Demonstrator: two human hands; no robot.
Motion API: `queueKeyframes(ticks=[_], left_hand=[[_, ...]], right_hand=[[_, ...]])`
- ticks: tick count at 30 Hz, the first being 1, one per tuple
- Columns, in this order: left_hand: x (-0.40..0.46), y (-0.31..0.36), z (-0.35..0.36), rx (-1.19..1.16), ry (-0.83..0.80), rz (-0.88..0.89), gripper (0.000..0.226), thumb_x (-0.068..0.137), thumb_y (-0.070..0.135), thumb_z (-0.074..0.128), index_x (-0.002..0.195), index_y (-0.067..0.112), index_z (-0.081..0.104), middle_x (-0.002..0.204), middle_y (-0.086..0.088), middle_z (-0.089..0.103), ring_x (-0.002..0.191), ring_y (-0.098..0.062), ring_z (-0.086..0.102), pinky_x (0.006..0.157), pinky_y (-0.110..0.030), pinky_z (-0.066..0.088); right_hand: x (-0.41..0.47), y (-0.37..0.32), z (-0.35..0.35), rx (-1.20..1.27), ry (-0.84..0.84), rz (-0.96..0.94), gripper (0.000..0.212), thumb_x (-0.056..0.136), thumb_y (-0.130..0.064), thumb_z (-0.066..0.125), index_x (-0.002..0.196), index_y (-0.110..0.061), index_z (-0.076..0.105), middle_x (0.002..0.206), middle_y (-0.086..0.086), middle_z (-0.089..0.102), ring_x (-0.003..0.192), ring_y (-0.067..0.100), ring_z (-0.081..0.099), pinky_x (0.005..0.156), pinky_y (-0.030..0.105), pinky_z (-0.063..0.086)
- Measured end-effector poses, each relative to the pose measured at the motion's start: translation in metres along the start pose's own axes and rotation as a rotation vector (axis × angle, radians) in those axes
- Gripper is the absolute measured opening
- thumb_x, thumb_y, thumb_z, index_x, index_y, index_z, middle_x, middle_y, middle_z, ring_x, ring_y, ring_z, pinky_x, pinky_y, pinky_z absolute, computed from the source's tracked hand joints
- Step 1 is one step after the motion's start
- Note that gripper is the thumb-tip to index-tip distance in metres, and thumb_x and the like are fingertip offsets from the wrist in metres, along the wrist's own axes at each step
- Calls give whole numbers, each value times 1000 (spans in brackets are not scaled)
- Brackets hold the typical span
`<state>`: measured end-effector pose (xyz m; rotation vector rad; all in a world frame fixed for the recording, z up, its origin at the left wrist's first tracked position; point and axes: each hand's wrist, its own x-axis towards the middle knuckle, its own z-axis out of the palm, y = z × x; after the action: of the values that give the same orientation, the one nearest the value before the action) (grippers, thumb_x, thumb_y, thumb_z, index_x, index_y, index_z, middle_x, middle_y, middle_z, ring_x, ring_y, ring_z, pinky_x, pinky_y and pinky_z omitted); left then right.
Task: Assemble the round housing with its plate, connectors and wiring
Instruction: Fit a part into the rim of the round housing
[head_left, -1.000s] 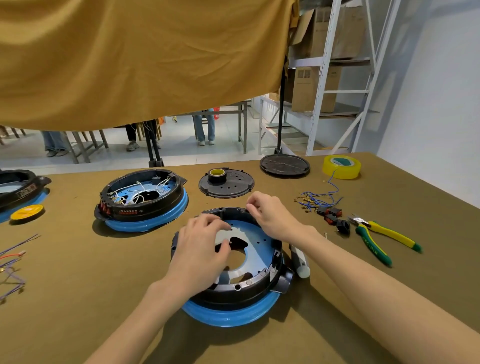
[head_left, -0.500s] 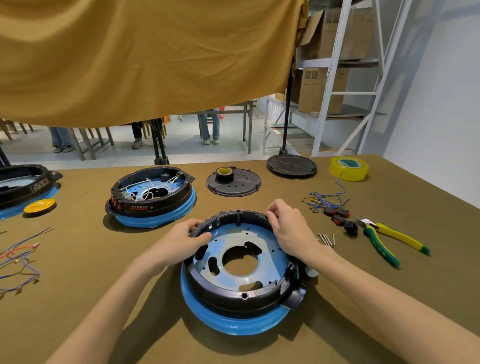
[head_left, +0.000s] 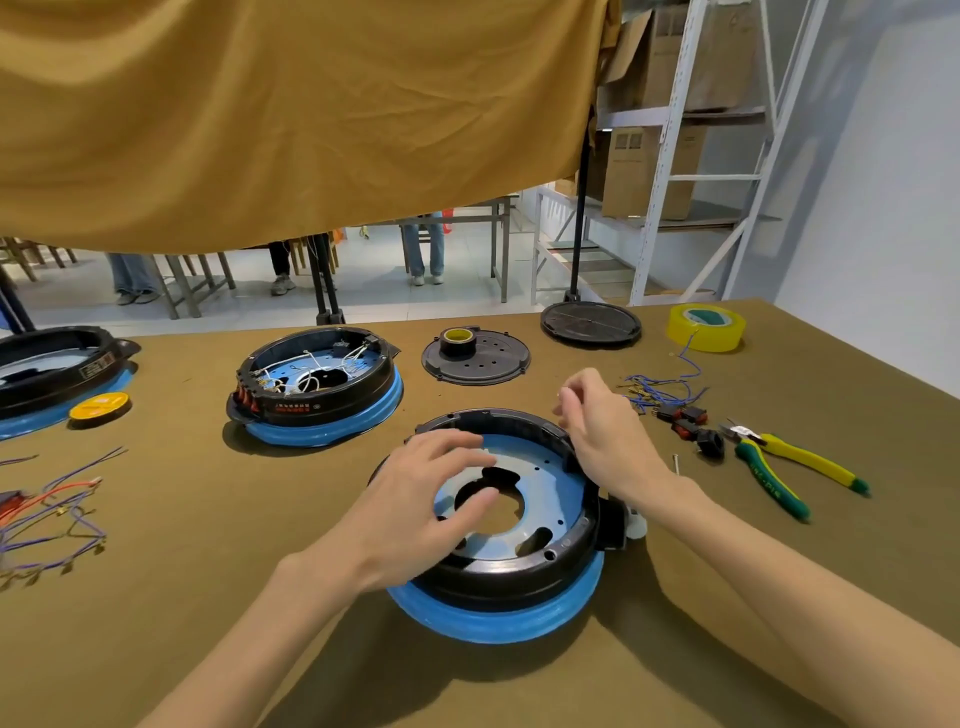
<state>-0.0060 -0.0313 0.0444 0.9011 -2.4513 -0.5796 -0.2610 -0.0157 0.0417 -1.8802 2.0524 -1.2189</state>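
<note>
While both forearms reach in from the bottom edge, the round housing (head_left: 498, 571) sits nearest on the bench (head_left: 208, 649), black wall on a blue ring, with the pale blue plate (head_left: 545, 486) lying flat inside it. Left hand (head_left: 415, 514) is over the plate, fingers (head_left: 457, 441) spread and relaxed, thumb hanging over the centre hole; can't tell if it actually touches. Right hand (head_left: 602, 436) is at the housing's far right rim, fingers curled together and blurred, so can't tell if they're pinching anything.

Right of that: a couple of red and black connectors (head_left: 685, 421), green-yellow pliers (head_left: 789, 467), a bundle of blue wires (head_left: 660, 389). Far left edge has a tangle of purple and red wires (head_left: 52, 514).

Further back, a second housing (head_left: 317, 384) with white wiring already in it, a black disc (head_left: 475, 356) with a small tape roll on top, another black lid (head_left: 590, 323), and a yellow tape roll (head_left: 705, 327). Mustard curtain (head_left: 291, 114) hangs behind it all
</note>
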Motion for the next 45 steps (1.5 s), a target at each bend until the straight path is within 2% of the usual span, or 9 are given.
queueKeyframes(ticks=[7, 12, 15, 18, 20, 24, 26, 31, 45], left_hand=[[18, 18, 24, 165, -260, 52, 67, 92, 81, 33, 151, 48, 37, 157, 25, 37, 144, 6, 28, 122, -32, 25], [16, 25, 37, 148, -258, 86, 64, 93, 72, 38, 151, 48, 29, 153, 25, 40, 134, 1, 38, 110, -28, 32], [20, 28, 43, 92, -210, 50, 73, 90, 69, 48, 152, 43, 19, 153, 23, 41, 135, -4, 44, 110, -30, 38], [21, 25, 46, 41, -192, 2, 81, 85, 71, 54, 150, 43, 15, 150, 21, 45, 130, -5, 51, 108, -33, 47], [21, 25, 46, 26, -192, -13, 79, 83, 72, 55, 147, 44, 19, 144, 22, 50, 122, -2, 56, 103, -31, 52], [21, 28, 45, 25, -212, -10, 72, 82, 73, 51, 142, 42, 25, 135, 24, 57, 105, -2, 64, 94, -32, 56], [21, 29, 44, 33, -220, -10, 69, 82, 74, 49, 140, 43, 27, 130, 24, 61, 105, 0, 63, 91, -28, 56], [21, 31, 43, 69, -220, -18, 65, 85, 71, 50, 140, 41, 31, 127, 21, 64, 104, -2, 64, 92, -31, 58], [19, 35, 44, 93, -202, -33, 57, 88, 70, 49, 137, 43, 38, 126, 24, 62, 107, 1, 60, 95, -29, 54]], right_hand=[[-2, 6, 18, -153, -88, 49, 15, 112, -28, 32, 106, -16, 40, 70, -1, 59, 56, 17, 56, 48, 30, 32], [42, 6, 19, -38, -362, 66, 22, 112, -34, 29, 104, -18, 42, 87, 7, 63, 74, 24, 55, 71, 45, 48], [46, -2, 8, 22, -327, -14, 20, 111, -32, 37, 105, -18, 50, 98, 5, 69, 93, 24, 66, 86, 49, 56], [24, -5, -18, 35, -209, -165, 12, 105, -34, 50, 102, -26, 58, 95, -12, 67, 91, 2, 64, 82, 29, 55], [3, -4, -40, -23, -191, -253, 10, 101, -35, 57, 97, -28, 64, 91, -17, 63, 89, 3, 59, 75, 19, 48], [-23, -14, -68, -3, -481, -174, 11, 96, -28, 70, 100, -20, 77, 89, -12, 71, 83, 2, 67, 73, 15, 52], [-28, -15, -69, -41, -525, -186, 12, 95, -27, 72, 98, -18, 80, 87, -11, 72, 81, 0, 66, 71, 11, 50], [-26, -17, -65, -55, -583, -184, 8, 93, -28, 75, 94, -22, 80, 82, -14, 73, 79, 3, 69, 69, 14, 53], [-26, -39, -62, -465, -688, -352, 18, 102, -24, 60, 111, -19, 75, 106, -3, 68, 93, 13, 63, 83, 30, 55]])
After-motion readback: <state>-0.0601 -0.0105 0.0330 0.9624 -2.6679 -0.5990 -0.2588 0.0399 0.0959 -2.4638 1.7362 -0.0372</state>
